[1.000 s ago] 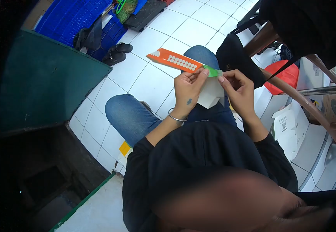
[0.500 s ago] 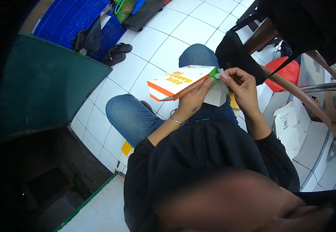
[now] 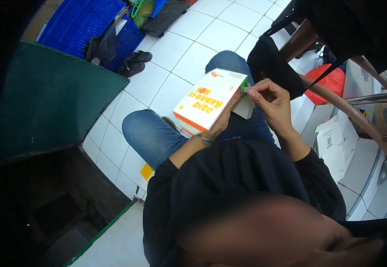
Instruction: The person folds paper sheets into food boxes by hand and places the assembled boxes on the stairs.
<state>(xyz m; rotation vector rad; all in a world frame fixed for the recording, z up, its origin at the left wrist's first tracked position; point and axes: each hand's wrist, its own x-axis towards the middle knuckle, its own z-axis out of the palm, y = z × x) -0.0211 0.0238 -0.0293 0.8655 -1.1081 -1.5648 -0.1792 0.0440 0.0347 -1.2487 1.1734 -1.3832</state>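
Note:
A white food box [image 3: 211,98] with orange trim and the words "joy in every bite" is held above my lap, its printed face tilted up toward me. My left hand [image 3: 221,125] is closed around the box from below and the side, most of its fingers hidden behind the carton. At the green-edged end, my right hand [image 3: 274,101] pinches a small white flap [image 3: 247,90] between thumb and fingers. Another white panel [image 3: 243,109] hangs down below that end, in front of my jeans.
Unfolded white cardboard [image 3: 331,141] lies to my right under a brown chair frame [image 3: 336,100], near a red object [image 3: 326,84]. A dark green panel [image 3: 64,100] borders a dark recess at left. Blue crates [image 3: 80,31] and black shoes [image 3: 135,62] are ahead.
The box has turned so that its printed face shows more fully, and my left hand is now more covered by it. My right hand has shifted slightly left, still at the flap.

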